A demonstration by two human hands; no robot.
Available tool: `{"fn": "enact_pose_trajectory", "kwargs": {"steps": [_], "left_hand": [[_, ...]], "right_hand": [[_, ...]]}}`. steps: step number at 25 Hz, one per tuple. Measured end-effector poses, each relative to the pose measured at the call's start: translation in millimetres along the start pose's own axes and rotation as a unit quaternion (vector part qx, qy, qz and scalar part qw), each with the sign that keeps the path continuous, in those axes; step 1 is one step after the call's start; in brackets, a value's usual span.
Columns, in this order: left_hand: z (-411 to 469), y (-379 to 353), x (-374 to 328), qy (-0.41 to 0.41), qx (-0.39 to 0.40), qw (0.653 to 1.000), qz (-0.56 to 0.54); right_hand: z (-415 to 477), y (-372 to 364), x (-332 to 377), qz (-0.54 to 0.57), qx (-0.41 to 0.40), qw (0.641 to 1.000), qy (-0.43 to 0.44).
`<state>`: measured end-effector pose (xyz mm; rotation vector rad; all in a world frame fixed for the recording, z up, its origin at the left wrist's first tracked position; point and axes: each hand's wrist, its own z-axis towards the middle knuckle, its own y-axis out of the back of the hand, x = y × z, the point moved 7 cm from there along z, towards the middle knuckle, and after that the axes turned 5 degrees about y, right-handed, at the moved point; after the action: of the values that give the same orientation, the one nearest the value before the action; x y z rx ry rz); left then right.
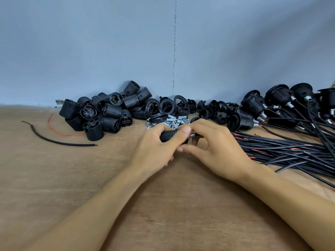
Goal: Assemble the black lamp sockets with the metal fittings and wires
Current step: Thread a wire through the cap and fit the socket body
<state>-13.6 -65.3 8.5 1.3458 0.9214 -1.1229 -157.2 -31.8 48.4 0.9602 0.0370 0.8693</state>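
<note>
My left hand (pixel 155 149) grips a black ribbed lamp socket (pixel 167 135) at the middle of the wooden table (pixel 54 178). My right hand (pixel 215 147) pinches a small threaded metal fitting (pixel 192 135) at the socket's right end, thumb below and fingers above. Most of the socket is hidden by my fingers. Just behind my hands lies a pile of loose metal fittings and nuts (pixel 174 121).
A heap of black socket bodies (pixel 107 113) sits back left, black rings and caps (pixel 181 105) back centre. Finished sockets with wires (pixel 282 104) lie back right, above a bundle of black cables (pixel 290 151). A loose black wire (pixel 54 141) and red wire (pixel 54 129) lie left.
</note>
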Motion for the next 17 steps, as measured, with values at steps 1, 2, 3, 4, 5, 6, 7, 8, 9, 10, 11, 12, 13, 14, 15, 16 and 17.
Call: {"fn": "enact_pose_trajectory", "kwargs": {"steps": [1,2,3,4,5,6,7,8,9,10,11,12,13,14,15,16,17], "left_hand": [[1,2,-1,-0.002,0.0,1.0,-0.02],[2,4,0,0.002,0.0,0.999,-0.041],[2,5,0,0.004,0.003,0.998,-0.055],[2,5,0,0.005,0.015,0.998,-0.067],[3,3,-1,0.008,0.034,0.996,-0.084],[3,2,-1,0.014,0.054,0.993,-0.107],[3,1,0,0.024,0.066,0.989,-0.129],[5,1,1,0.036,0.068,0.987,-0.143],[6,2,4,0.048,0.061,0.986,-0.147],[7,3,6,0.059,0.051,0.987,-0.143],[8,3,8,0.068,0.041,0.988,-0.133],[8,4,10,0.075,0.031,0.99,-0.119],[8,4,11,0.08,0.02,0.991,-0.104],[7,5,12,0.084,0.007,0.992,-0.092],[7,6,12,0.086,-0.005,0.993,-0.083],[6,6,12,0.089,-0.016,0.993,-0.075],[6,7,12,0.09,-0.027,0.993,-0.068]], "right_hand": [[0,0,-3,0.005,0.008,1.0,-0.015],[0,-2,-5,0.015,0.016,0.999,-0.028],[0,-3,-6,0.025,0.023,0.999,-0.036],[0,-5,-6,0.032,0.027,0.998,-0.04],[0,-6,-6,0.036,0.028,0.998,-0.04],[1,-6,-6,0.04,0.026,0.998,-0.04],[1,-5,-5,0.045,0.025,0.998,-0.039],[2,-5,-4,0.051,0.026,0.998,-0.038],[2,-6,-2,0.059,0.032,0.997,-0.035],[2,-8,0,0.07,0.04,0.996,-0.033],[2,-10,1,0.083,0.047,0.995,-0.034],[1,-11,1,0.095,0.052,0.993,-0.04],[0,-13,0,0.106,0.053,0.992,-0.05],[0,-13,-1,0.116,0.052,0.99,-0.061],[0,-13,-3,0.127,0.051,0.988,-0.072],[0,-14,-5,0.141,0.055,0.985,-0.084],[0,-15,-6,0.157,0.063,0.981,-0.094]]}}
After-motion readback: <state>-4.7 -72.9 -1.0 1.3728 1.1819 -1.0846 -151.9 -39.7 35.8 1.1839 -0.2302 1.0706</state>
